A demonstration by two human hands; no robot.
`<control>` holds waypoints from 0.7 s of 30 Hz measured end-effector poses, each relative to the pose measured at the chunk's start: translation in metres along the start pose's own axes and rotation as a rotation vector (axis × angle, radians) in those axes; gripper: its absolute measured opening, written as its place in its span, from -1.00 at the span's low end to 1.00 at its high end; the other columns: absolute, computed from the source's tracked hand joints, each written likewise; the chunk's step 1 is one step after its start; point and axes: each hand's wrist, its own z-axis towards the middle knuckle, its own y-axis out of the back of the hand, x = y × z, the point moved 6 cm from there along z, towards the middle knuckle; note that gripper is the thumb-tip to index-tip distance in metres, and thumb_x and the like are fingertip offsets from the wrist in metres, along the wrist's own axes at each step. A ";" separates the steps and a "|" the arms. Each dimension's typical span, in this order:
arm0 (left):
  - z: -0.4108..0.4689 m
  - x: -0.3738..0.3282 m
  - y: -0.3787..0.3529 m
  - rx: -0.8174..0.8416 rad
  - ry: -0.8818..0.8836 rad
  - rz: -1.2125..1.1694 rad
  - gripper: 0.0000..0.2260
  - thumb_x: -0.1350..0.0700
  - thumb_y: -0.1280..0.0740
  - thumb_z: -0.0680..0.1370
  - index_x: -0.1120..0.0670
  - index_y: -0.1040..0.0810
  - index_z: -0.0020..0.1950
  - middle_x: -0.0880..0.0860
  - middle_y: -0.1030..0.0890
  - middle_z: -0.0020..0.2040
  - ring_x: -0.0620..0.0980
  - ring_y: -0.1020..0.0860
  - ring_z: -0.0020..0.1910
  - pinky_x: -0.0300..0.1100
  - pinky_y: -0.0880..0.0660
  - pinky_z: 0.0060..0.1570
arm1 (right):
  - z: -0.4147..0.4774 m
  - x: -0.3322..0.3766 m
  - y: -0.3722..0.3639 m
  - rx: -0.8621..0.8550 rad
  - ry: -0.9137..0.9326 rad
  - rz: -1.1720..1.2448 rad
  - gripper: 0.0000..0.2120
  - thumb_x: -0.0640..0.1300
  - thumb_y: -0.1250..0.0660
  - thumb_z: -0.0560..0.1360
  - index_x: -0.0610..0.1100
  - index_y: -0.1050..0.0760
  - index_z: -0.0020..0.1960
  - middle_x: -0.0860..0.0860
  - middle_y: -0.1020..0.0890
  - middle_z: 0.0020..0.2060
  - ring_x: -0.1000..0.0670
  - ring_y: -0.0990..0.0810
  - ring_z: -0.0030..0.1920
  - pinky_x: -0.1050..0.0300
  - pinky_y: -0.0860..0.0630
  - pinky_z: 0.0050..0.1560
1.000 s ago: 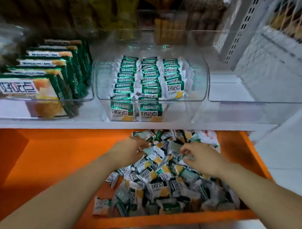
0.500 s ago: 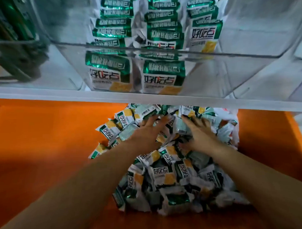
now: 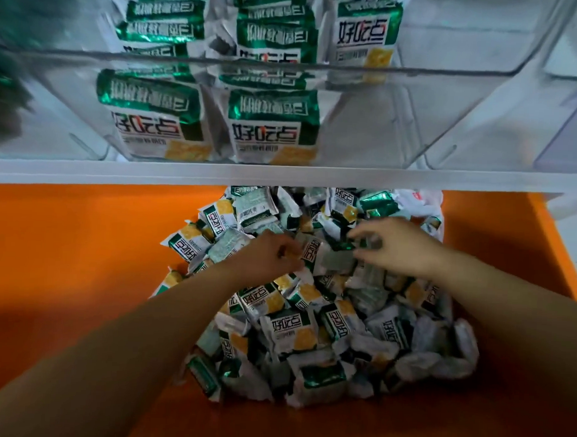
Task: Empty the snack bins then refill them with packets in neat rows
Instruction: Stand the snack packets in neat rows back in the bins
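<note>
Dozens of small green, white and yellow snack packets lie in a loose heap on the orange shelf, filling the middle and lower right of the frame. Our left hand reaches in from the lower left and rests on the upper part of the heap. Its fingers are curled and pinch the edge of one packet with red and black lettering, at the centre of the frame. Our right hand comes in from the lower right, just beside the left, palm down over the heap with its fingers bent towards the packets below. Motion blur is heavy there, so we cannot tell whether it grips one or only touches. Above the heap a white shelf edge runs across the frame, and on it stands a clear bin that fills the upper half. Inside the bin more packets stand upright in three rows. The left row and the middle row reach the front wall, while the right row ends further back.
</note>
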 end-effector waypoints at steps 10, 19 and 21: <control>0.000 0.003 -0.005 -0.191 0.063 -0.008 -0.64 0.02 -0.33 0.54 -0.09 -0.47 0.34 0.08 -0.48 0.26 -0.06 -0.54 -0.06 -0.52 -0.32 -0.30 | -0.002 -0.031 -0.036 0.183 -0.156 0.071 -0.12 0.10 -0.49 0.36 0.20 -0.04 0.52 0.01 -0.05 0.54 -0.09 -0.16 0.49 0.05 -0.27 0.37; -0.005 0.000 -0.012 0.075 0.090 -0.112 -0.54 0.10 -0.39 0.52 -0.17 -0.42 0.38 0.02 -0.47 0.36 0.00 -0.54 0.17 -0.08 -0.50 0.18 | 0.001 0.003 -0.042 0.257 -0.125 0.466 -0.52 0.19 -0.30 0.48 0.23 -0.34 0.38 0.14 -0.31 0.44 0.06 -0.30 0.41 0.17 -0.26 0.31; -0.007 -0.002 -0.012 0.213 0.116 -0.102 -0.47 0.04 -0.42 0.50 -0.22 -0.35 0.41 0.01 -0.34 0.46 0.00 -0.43 0.32 -0.12 -0.40 0.28 | 0.004 0.010 -0.044 0.253 -0.102 0.466 -0.60 0.10 -0.29 0.53 0.15 -0.41 0.36 0.12 -0.37 0.41 0.08 -0.35 0.38 0.22 -0.26 0.28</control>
